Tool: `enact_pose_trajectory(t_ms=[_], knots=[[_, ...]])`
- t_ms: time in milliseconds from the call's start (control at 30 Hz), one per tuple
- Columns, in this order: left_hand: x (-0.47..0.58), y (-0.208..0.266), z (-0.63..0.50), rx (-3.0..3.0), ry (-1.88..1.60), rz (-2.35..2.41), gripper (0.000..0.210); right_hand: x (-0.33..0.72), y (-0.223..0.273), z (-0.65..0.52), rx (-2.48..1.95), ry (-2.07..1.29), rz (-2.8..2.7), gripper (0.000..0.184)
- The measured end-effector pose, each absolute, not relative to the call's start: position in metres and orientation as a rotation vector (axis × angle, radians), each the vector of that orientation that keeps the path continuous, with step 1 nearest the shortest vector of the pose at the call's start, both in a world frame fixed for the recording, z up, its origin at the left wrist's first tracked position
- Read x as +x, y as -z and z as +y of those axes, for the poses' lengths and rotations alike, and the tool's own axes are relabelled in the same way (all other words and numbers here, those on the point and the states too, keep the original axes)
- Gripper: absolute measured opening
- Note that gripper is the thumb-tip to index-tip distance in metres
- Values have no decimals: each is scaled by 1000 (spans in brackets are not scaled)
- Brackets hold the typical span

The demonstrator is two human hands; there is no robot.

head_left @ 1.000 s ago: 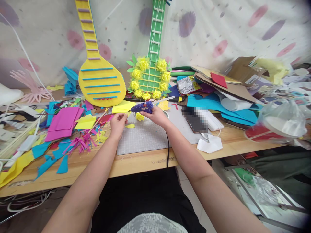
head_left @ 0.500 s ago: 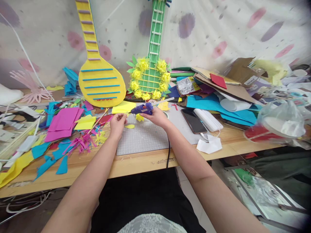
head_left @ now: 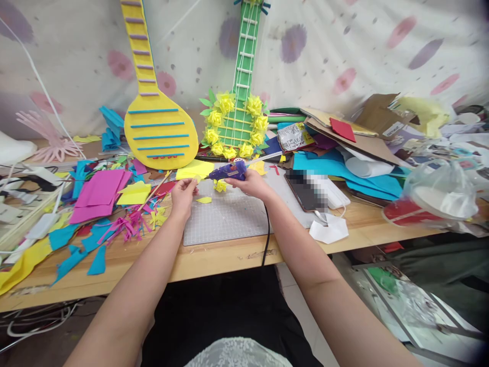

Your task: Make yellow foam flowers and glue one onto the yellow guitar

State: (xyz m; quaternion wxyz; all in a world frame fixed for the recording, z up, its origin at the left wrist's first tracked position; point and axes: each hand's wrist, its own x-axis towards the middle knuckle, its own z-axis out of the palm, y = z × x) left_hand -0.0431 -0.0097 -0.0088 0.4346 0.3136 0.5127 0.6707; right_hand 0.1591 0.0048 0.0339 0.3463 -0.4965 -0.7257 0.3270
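A purple-blue glue gun [head_left: 229, 171], a pale stick [head_left: 267, 155] jutting from its rear, is pointing its dark nozzle left over the far part of a gray gridded mat [head_left: 221, 224]. The right hand [head_left: 252, 183] is gripping it, arm extending from the near right; the left hand [head_left: 185, 192] is pinching a small yellow piece [head_left: 197, 178] just beside the nozzle.

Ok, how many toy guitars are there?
2: the yellow one stands at the back left, the green one to its right, behind the glue gun in the right hand. Others may be hidden.
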Motion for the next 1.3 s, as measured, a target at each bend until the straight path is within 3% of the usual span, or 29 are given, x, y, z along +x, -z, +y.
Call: enact_pose_trajectory(t_ms=[133,367,633,867,967,1067,1300], knots=[[-45,7,-9,704,-1677,1236,31,187,-42,9,-1281,-921,-1620,39],[-48,4,-5,731,-1665,1176,31,247,-18,33,-1541,-654,-1354,44],[-46,0,-3,943,-1697,1130,33,254,9,42,-1968,-393,-1488,48],[-45,-11,5,1118,-1637,1137,30,260,-4,25,-2080,-258,-1585,66],[-42,-19,12,1222,-1556,1172,24,266,-17,12,-2251,-162,-1600,58],[-39,-24,19,1262,-1471,1200,18,262,-29,3,-2266,-405,-1763,43],[-35,-31,21,1255,-1331,1196,10,186,-27,23,-1427,-1146,-1790,22]])
